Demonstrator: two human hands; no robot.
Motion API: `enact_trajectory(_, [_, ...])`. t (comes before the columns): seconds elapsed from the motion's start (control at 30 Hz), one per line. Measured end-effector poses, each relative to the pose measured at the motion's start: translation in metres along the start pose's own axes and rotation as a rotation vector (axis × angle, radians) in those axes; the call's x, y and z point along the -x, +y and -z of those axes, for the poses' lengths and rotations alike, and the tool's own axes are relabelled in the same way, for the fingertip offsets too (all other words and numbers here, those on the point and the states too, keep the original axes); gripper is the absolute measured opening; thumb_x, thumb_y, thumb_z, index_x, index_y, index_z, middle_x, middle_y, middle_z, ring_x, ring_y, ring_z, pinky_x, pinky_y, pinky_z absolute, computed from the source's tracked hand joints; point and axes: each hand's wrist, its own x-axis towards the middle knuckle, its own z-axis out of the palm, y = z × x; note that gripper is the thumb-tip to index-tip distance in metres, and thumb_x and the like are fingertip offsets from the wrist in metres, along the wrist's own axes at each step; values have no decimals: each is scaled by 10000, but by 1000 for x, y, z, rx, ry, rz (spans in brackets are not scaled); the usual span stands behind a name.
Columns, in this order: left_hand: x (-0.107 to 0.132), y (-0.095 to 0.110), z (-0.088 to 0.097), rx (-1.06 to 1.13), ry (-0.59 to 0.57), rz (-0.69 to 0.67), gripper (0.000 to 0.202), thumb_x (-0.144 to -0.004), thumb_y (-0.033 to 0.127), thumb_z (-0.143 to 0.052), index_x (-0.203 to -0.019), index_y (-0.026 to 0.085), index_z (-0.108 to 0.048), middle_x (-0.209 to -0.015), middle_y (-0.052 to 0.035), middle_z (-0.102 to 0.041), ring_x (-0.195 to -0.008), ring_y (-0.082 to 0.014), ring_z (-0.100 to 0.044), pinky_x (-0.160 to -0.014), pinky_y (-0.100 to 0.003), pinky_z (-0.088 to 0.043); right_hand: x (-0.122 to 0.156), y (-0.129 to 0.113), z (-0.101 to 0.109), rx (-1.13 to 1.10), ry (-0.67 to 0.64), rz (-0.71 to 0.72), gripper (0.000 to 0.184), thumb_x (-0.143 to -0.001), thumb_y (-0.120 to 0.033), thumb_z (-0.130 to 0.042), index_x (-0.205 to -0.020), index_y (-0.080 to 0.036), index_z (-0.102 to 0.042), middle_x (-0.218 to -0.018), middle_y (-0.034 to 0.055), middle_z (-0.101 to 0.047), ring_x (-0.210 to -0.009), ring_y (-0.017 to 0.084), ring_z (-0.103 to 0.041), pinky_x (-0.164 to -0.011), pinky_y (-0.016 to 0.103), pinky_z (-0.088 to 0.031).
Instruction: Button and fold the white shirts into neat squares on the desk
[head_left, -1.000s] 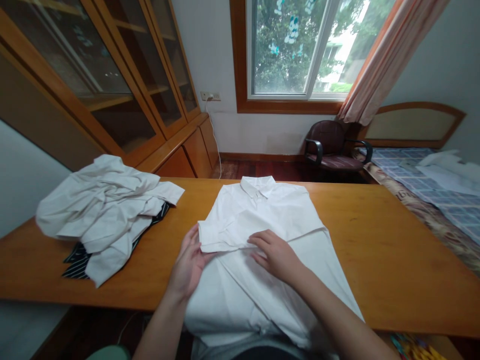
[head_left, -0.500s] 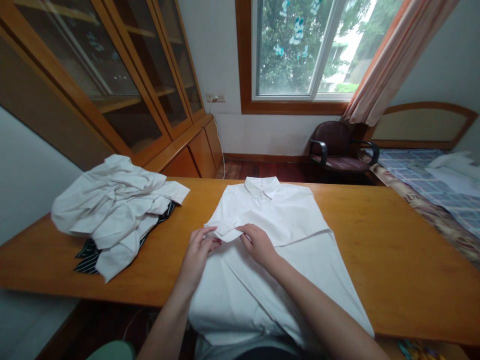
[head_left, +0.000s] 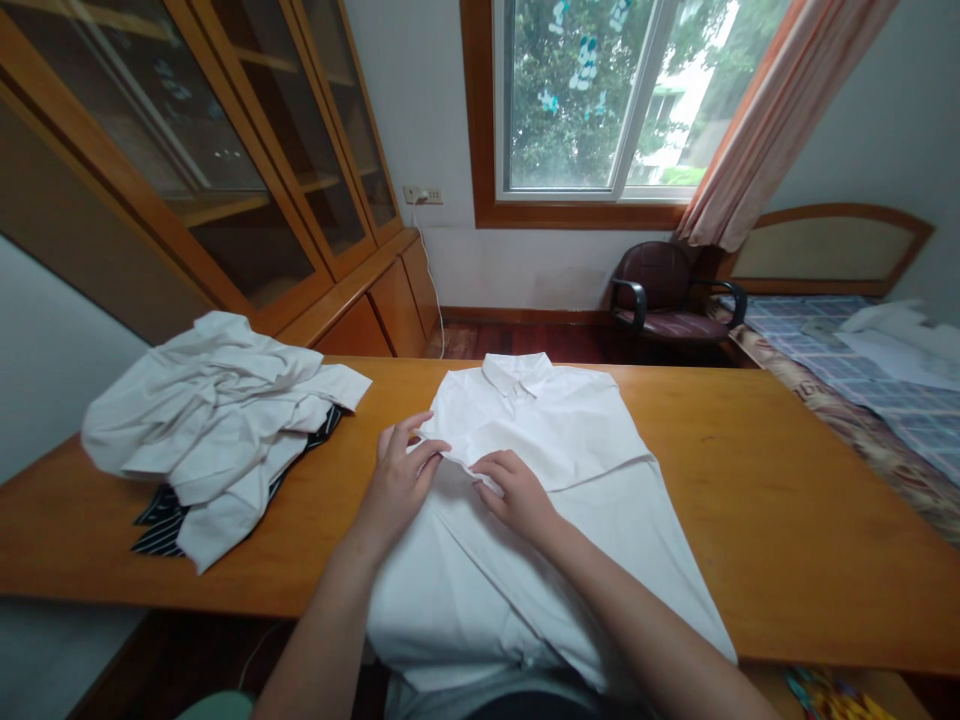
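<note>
A white shirt (head_left: 577, 430) lies at the middle of a wooden table (head_left: 795, 500), its collar (head_left: 517, 374) at the table's far edge and its lower end spilling over the near one. Both bare hands meet on the shirt, above the table's middle. The left hand (head_left: 399, 472) pinches a thin folded edge (head_left: 456, 461) of the cloth between thumb and fingers; the right hand (head_left: 517, 490), fingers curled, nips the same edge a little along from it.

The shirt looks light, soft and limp, likely to crease easily and hard to break; the collar seems its stiffest part. Folded edges and corners look the best places to grip, with a flat palm to smooth the rest. The overhang at the table's near edge could drag or catch.

On the table's left end sits a crumpled white garment pile (head_left: 217, 400), with dark striped cloth (head_left: 159, 535) showing beneath it, well apart from the hands. Beyond the table's far edge stand a chair (head_left: 660, 290) and a glass-fronted cabinet (head_left: 345, 200); a bed (head_left: 862, 345) lies past its right end. Nothing stands between the hands and the shirt.
</note>
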Motion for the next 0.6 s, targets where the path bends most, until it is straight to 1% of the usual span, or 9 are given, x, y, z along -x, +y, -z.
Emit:
enact_trajectory(0.07, [1, -9, 9, 50, -61, -22, 233, -929, 230, -506, -952, 263, -736, -1323, -75, -589, -1196, -267, -551, -1068, -449, -459, 0, -3, -1, 76, -82, 31, 313, -891, -176, -625, -1198, -236, -639, -1143, 83, -666, -1044, 227, -594, -908, 371, -508])
enact_trajectory(0.13, [7, -23, 18, 94, -119, -24, 237, -919, 223, -484, -926, 252, -720, -1321, -72, -604, -1244, -257, -561, -1098, -429, -448, 0, -3, -2, 170, -172, 48, 398, -854, -160, -665, -1242, -230, -611, -1189, 92, -653, -1062, 239, -581, -901, 378, -499])
enact_trajectory(0.17, [11, -31, 21, 97, -145, -18, 235, -910, 220, -479, -892, 247, -712, -1316, -69, -614, -1254, -253, -568, -1101, -416, -451, 1, -2, -3, 216, -205, 60, 400, -847, -151, -672, -1236, -227, -613, -1192, 94, -654, -1066, 242, -578, -897, 378, -492])
enact_trajectory(0.27, [28, -56, 28, 69, -227, 7, 255, -892, 196, -447, -786, 234, -675, -1271, -62, -651, -1211, -238, -613, -1051, -384, -496, 5, 4, -6, 325, -246, 106, 242, -877, -130, -644, -1099, -222, -671, -1111, 77, -686, -1023, 229, -584, -878, 355, -472])
enact_trajectory(0.33, [40, -67, 29, 38, -265, 21, 270, -888, 171, -430, -787, 227, -673, -1271, -64, -655, -1194, -231, -625, -1037, -382, -506, 6, 10, -7, 371, -249, 127, 147, -909, -140, -622, -1009, -217, -698, -1049, 68, -701, -976, 215, -589, -852, 334, -462])
enact_trajectory(0.37, [45, -70, 29, 27, -281, 17, 279, -889, 161, -423, -802, 226, -680, -1270, -63, -657, -1192, -227, -626, -1035, -380, -507, 6, 12, -7, 386, -249, 137, 128, -925, -152, -614, -989, -215, -705, -1031, 68, -704, -958, 210, -588, -838, 327, -456])
enact_trajectory(0.47, [57, -68, 25, 4, -315, -9, 249, -903, 174, -461, -872, 234, -700, -1229, -56, -664, -1163, -217, -627, -1026, -371, -509, 5, 16, -6, 413, -264, 182, 135, -962, -177, -586, -988, -219, -712, -1008, 67, -703, -928, 197, -579, -802, 313, -434])
enact_trajectory(0.57, [65, -54, 16, -11, -362, -42, 126, -890, 240, -593, -952, 248, -702, -1150, -47, -665, -1101, -215, -622, -987, -357, -522, 3, 17, -3, 428, -292, 227, 129, -979, -212, -586, -988, -227, -714, -993, 58, -701, -909, 192, -566, -776, 313, -409])
enact_trajectory(0.6, [68, -49, 12, -15, -383, -56, 125, -875, 248, -629, -980, 251, -698, -1136, -44, -660, -1094, -216, -614, -979, -354, -523, 2, 17, -2, 431, -297, 234, 123, -980, -224, -591, -985, -229, -714, -988, 55, -700, -906, 191, -562, -770, 314, -402])
